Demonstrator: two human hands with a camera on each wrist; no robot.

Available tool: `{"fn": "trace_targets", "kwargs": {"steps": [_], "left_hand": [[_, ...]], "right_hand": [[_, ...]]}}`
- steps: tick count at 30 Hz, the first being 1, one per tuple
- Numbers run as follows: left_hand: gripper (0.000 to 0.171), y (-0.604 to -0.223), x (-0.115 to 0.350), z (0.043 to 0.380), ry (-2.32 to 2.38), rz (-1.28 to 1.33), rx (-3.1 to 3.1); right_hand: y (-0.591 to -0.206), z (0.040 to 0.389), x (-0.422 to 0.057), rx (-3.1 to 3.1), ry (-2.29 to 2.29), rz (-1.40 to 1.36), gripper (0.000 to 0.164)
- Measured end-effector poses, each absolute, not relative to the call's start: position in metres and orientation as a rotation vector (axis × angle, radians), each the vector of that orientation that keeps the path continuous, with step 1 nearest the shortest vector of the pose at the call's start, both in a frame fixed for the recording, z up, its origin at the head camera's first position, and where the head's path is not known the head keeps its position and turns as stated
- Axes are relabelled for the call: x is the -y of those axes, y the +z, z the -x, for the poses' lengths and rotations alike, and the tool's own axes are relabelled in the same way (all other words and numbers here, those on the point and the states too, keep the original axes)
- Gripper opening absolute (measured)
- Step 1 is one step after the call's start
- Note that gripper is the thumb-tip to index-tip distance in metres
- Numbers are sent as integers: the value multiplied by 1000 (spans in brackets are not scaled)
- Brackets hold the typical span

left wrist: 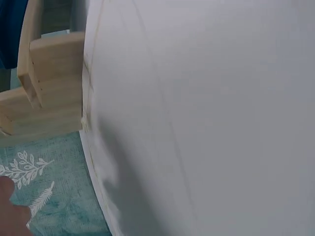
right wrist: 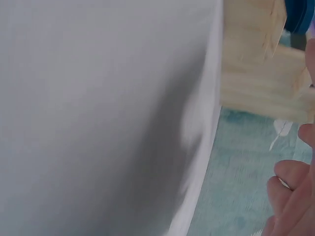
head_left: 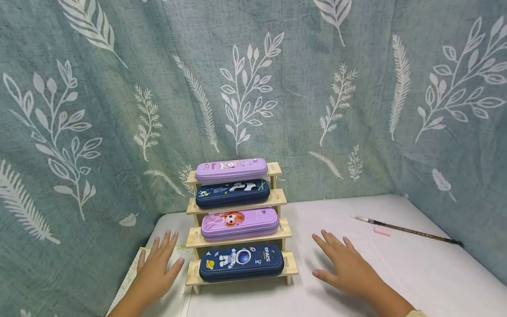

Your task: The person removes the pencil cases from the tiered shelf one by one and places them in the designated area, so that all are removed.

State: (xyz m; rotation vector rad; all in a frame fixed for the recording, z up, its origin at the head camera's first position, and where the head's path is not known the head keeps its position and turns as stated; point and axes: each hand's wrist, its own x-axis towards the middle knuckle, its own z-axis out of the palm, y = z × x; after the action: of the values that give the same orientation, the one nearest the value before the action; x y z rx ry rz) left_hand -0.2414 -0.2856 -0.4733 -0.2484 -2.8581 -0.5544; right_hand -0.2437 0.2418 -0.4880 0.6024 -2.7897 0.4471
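My left grip (head_left: 156, 270) and my right grip (head_left: 346, 266) are flanking the stepped wooden rack (head_left: 292, 265), one on each side, both spreading their fingers wide and holding nothing. Neither is touching the rack in the head view. The rack is standing on the white surface (head_left: 317, 211), a little nearer my left side: my left thumb (head_left: 177, 266) is pointing in just beside the lowest step, while my right thumb (head_left: 325, 276) is leaving a wider gap.

On that lowest step the dark blue astronaut case (head_left: 241, 264) is lying face up. From my left grip it is sitting to the right; from my right grip, to the left. Its long axis is running crosswise between them, rising slightly towards the right, so its short ends are facing my two palms. Above and behind it, the purple girl case (head_left: 240, 223), the navy panda case (head_left: 233, 193) and the lilac case (head_left: 231, 170) are resting one to a step, lying much the same way. Beyond my right grip, a brush (head_left: 404, 229) and a pink block (head_left: 382, 231) are lying well apart from the rack.
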Motion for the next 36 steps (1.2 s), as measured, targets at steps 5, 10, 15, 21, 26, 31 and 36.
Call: {"fn": "trace_targets", "kwargs": {"steps": [5,10,15,21,26,31,36], "left_hand": [[75,-477,276,246,-671,214,2841],[71,-478,266,251,-822,199,2809],[68,-476,255,255,-1037,201,2767],[64,-470,241,260,-1259,103,2752],[66,-467,232,264,-1417,52,2700],[60,-474,225,271,-1562,26,2594],[54,-480,219,278,-1684,18,2491]], "right_hand": [[-488,239,-223,2751,549,-628,87],[-487,237,-210,2737,641,-621,85],[-487,237,-199,2728,754,-606,83],[-487,236,-180,2694,955,-632,79],[-489,236,-163,2602,1120,-688,73],[-488,238,-151,2576,1332,-657,80],[-487,240,-141,2605,1438,-559,88]]}}
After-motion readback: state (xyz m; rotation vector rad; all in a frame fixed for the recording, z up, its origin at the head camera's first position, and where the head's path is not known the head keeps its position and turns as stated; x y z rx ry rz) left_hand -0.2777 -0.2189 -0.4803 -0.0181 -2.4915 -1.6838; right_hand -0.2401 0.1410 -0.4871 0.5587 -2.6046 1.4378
